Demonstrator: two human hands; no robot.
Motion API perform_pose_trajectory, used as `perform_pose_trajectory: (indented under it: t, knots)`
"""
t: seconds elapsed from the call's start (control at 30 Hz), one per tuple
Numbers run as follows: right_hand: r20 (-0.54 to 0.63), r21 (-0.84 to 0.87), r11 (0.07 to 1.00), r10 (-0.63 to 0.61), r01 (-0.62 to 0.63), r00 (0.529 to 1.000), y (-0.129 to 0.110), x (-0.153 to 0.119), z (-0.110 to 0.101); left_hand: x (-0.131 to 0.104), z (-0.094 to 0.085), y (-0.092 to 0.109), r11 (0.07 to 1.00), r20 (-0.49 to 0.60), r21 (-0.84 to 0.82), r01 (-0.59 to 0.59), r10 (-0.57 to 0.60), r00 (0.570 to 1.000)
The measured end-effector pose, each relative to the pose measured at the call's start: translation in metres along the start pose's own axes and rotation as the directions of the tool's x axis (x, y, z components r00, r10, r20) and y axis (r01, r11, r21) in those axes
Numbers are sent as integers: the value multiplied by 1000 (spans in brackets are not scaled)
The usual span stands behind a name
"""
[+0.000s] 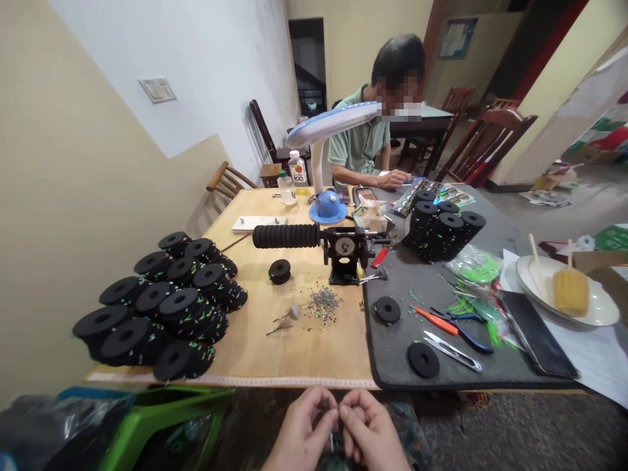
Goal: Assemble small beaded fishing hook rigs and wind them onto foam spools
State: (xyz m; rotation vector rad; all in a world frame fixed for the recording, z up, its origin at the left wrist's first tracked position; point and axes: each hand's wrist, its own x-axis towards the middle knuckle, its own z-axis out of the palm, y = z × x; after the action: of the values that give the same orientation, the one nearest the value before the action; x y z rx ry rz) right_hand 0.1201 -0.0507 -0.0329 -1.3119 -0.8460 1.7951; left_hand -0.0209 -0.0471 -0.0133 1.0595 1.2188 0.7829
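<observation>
My left hand [310,428] and my right hand [366,428] meet just below the table's front edge, thumbs and fingertips pinched close together. What they pinch is too small to make out; a thin pale bit shows between them. Beyond them on the wooden table lies a pile of tiny grey and coloured beads [324,302]. Behind it stands a black hand-cranked winder [344,252], with a row of black foam spools [287,236] on its shaft. One loose foam spool [279,271] sits beside the winder, and two flat ones, a nearer spool [422,360] and a farther spool [387,310], rest on the grey mat.
Stacked foam spools [161,301] fill the left side; more spools [444,226] stand at back right. On the mat lie thread snips [454,352], an orange-handled tool [434,320], and a phone [537,333]. A plate [530,278] holds corn. Beyond the blue lamp [328,207] sits a person [366,140].
</observation>
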Motion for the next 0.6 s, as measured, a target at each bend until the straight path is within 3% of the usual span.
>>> perform_pose_trajectory:
  t: [0.27, 0.6]
  knots:
    - [-63, 136, 991, -5, 13, 998, 9, 3, -5, -2, 2, -1, 1000, 87, -6, 15, -14, 996]
    - [-50, 113, 984, -130, 134, 990, 11, 2, -6, 0, 4, 4, 999, 47, 34, 28, -29, 998]
